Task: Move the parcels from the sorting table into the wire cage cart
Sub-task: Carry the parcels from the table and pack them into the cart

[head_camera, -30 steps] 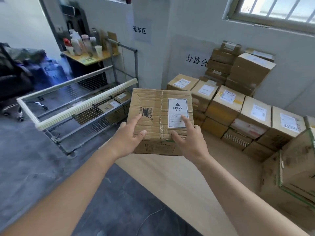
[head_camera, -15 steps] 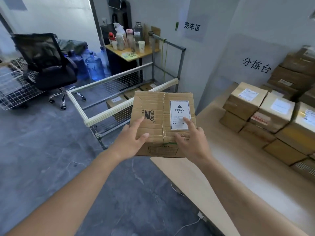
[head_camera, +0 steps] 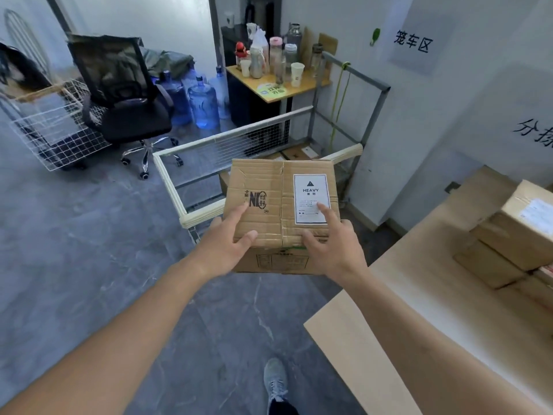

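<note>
Two hands carry one brown cardboard parcel (head_camera: 281,202) with a white HEAVY label, in the air short of the wire cage cart (head_camera: 191,181)

Both hands clasp its near edge, left hand (head_camera: 227,247) at the near-left corner, right hand (head_camera: 332,250) at the near-right, thumbs on top, so the box lies forward of the grip, its long axis crosswise; the cart's cream near rail sits just beyond and below, the pale wooden sorting table (head_camera: 398,310) off to the right with more parcels

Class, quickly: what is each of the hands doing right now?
Left hand: grips the near left edge of the brown cardboard parcel with the HEAVY label.
Right hand: grips its near right edge.
</note>
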`<move>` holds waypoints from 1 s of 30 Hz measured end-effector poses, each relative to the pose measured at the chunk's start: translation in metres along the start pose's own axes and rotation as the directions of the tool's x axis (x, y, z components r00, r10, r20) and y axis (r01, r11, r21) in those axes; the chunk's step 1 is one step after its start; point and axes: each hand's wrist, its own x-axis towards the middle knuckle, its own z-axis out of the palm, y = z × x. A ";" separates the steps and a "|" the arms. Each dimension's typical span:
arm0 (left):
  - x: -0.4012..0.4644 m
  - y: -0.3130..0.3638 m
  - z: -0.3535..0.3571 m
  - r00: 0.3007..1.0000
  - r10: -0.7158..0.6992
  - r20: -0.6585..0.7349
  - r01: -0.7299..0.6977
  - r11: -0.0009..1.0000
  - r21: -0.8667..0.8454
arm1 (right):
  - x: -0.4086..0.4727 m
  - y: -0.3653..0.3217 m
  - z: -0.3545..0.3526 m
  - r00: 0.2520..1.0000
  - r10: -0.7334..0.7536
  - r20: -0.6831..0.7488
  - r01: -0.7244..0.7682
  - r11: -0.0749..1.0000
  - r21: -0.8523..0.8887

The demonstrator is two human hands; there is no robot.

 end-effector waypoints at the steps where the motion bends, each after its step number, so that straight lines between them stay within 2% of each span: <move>1: 0.013 -0.002 -0.004 1.000 -0.015 -0.021 0.015 1.000 0.005 | 0.016 -0.003 0.004 1.000 -0.015 0.008 0.015 1.000 0.005; 9: 0.088 -0.018 -0.033 0.987 -0.122 -0.104 0.121 0.993 -0.016 | 0.126 -0.036 0.033 0.992 -0.082 0.094 0.081 0.997 0.018; 20: 0.215 -0.092 -0.093 0.974 -0.215 -0.064 0.213 0.976 -0.045 | 0.256 -0.096 0.113 0.987 -0.072 0.145 0.075 0.997 -0.014; 30: 0.346 -0.166 -0.134 0.964 -0.226 0.141 0.234 0.971 -0.042 | 0.359 -0.135 0.186 0.993 0.067 0.101 -0.059 0.995 -0.079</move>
